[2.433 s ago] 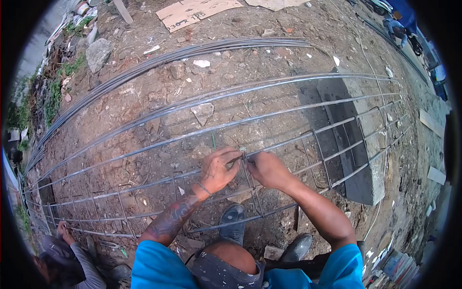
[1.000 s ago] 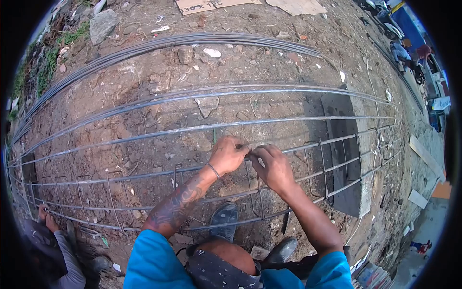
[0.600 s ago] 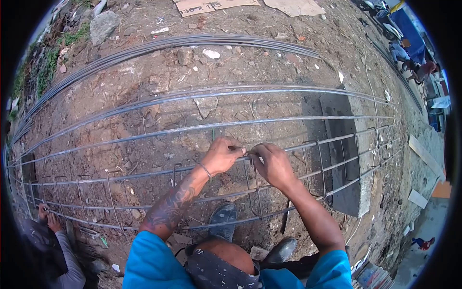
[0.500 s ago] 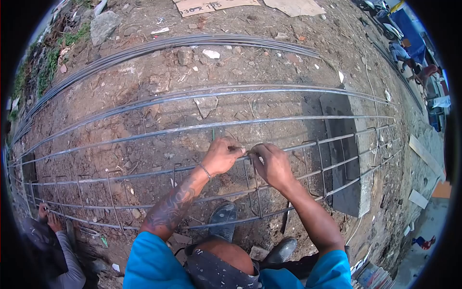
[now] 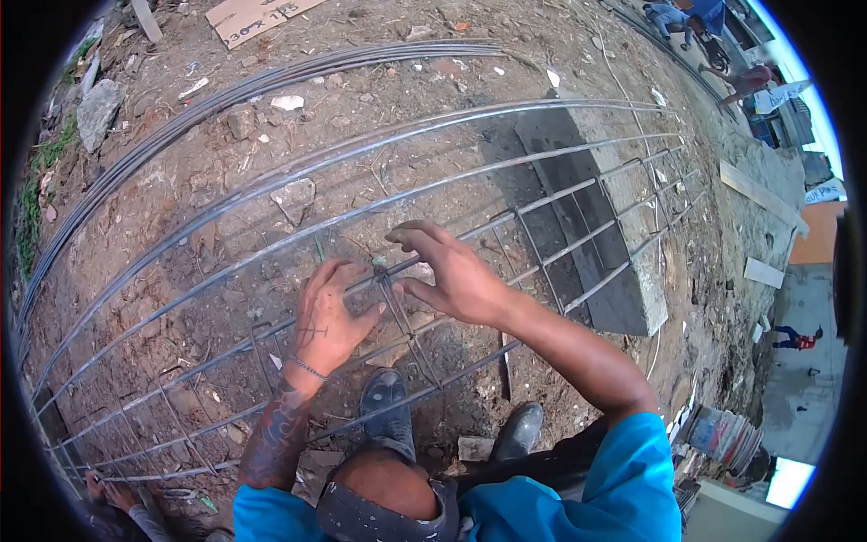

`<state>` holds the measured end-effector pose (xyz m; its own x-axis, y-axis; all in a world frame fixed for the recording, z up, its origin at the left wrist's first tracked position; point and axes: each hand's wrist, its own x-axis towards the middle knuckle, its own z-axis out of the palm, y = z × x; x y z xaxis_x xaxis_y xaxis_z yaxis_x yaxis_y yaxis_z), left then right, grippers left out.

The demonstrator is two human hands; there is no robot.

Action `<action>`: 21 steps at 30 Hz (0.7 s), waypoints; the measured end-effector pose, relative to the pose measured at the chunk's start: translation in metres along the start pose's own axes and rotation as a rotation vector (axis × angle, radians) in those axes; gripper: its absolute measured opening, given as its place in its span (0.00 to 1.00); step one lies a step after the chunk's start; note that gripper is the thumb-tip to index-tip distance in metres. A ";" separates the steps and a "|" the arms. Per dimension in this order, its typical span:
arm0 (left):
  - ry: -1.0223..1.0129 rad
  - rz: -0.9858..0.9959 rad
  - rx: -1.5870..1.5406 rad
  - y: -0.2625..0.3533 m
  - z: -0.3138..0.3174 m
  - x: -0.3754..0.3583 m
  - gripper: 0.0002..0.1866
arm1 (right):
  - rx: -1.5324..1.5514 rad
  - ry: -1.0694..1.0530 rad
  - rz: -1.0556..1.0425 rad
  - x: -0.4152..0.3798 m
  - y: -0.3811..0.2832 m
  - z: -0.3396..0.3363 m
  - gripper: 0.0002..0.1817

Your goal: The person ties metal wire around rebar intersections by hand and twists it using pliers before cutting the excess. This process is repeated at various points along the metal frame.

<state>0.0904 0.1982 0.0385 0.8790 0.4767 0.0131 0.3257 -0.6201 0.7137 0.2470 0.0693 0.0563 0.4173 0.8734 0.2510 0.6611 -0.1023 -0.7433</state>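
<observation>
1. Rebar cage (image 5: 506, 230) runs across the frame's middle; long steel bars, judged stiff and heavy.
2. Stirrup (image 5: 408, 325) at centre looks light; best gripped at its top corner.
3. Left hand (image 5: 330, 316) curls loosely around the top bar beside the stirrup.
4. Right hand (image 5: 452, 275) arches open, fingertips touching the joint, gripping nothing that I can see.
</observation>
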 end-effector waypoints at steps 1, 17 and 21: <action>-0.138 -0.090 -0.003 -0.013 -0.008 0.002 0.29 | 0.023 0.016 0.073 -0.002 -0.003 -0.023 0.10; -0.579 0.326 -0.081 -0.076 0.006 0.050 0.35 | -0.718 -0.369 1.005 -0.334 0.114 0.014 0.43; -0.632 0.327 -0.139 -0.075 0.005 0.056 0.38 | -0.758 -0.391 0.968 -0.331 0.117 0.012 0.35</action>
<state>0.1169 0.2678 -0.0176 0.9710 -0.1967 -0.1362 0.0014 -0.5645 0.8255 0.1783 -0.2263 -0.1214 0.7987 0.3596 -0.4825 0.4342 -0.8995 0.0483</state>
